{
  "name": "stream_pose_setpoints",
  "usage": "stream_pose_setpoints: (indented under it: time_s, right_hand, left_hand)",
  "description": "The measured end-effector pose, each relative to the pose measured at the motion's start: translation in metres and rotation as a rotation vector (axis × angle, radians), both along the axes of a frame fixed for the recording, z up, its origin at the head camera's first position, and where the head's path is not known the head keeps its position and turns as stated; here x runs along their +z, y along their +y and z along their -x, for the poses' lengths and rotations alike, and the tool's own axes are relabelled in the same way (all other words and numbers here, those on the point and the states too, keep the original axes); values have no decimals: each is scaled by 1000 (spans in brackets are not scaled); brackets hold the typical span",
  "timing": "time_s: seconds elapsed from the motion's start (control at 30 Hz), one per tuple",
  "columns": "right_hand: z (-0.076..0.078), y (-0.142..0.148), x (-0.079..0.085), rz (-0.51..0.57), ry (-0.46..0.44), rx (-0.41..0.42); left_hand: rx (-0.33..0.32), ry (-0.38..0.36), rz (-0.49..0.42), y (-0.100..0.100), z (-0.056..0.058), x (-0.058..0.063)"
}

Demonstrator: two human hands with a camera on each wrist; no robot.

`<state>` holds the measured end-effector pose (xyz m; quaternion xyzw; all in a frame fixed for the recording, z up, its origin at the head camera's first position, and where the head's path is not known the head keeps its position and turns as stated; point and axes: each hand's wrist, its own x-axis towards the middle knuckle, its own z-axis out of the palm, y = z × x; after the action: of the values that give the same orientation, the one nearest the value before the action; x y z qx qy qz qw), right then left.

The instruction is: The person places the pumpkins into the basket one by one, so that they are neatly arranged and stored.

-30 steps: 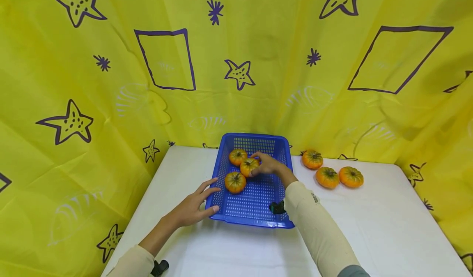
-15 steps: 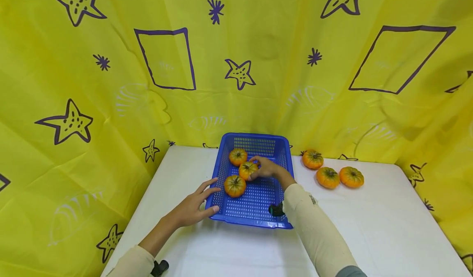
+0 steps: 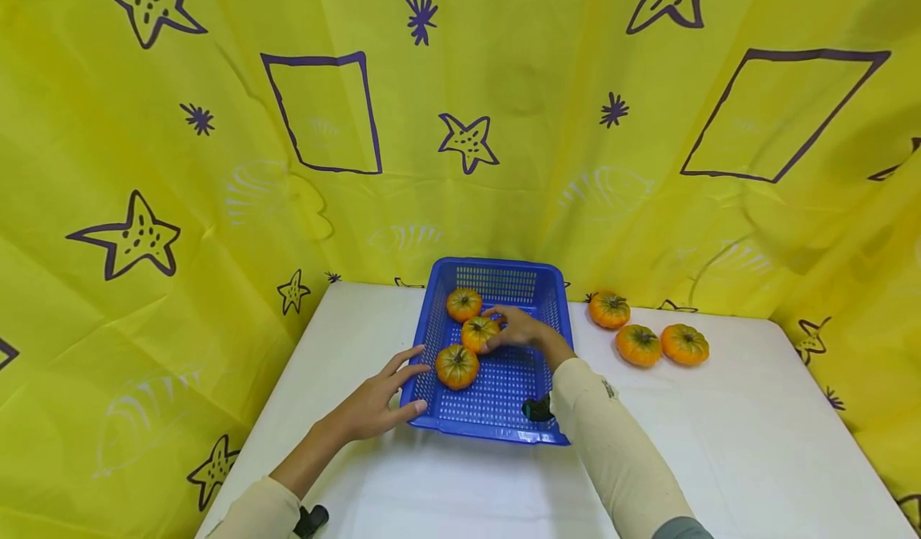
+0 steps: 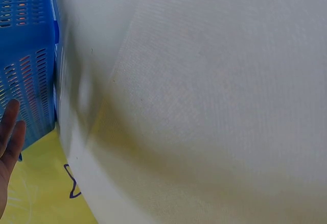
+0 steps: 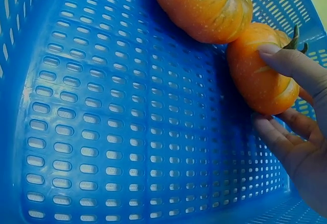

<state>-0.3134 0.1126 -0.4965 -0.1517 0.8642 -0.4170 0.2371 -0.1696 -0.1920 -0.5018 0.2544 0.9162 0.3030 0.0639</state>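
A person's left hand (image 3: 374, 403), fingers spread and gripping nothing, extends to the left rim of a blue basket (image 3: 489, 430) on a white table (image 3: 741, 443). Inside, beyond a front pumpkin (image 3: 456, 368), the right hand (image 3: 521, 328) pinches a middle pumpkin (image 3: 476, 334) between thumb and fingers, parted only to its width. A third pumpkin (image 3: 463, 304) sits just behind it; three more pumpkins (image 3: 638, 346) stand on the table at right, before a yellow curtain (image 3: 532, 211) printed with starfish
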Motion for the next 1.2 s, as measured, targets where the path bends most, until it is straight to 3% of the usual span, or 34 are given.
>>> stream_pose_setpoints:
  time_s: [1.2]
  right_hand:
    - [-1,-15,-6,43,-41,-31]
  left_hand:
    - [-22,27,-16,-1,-1,1]
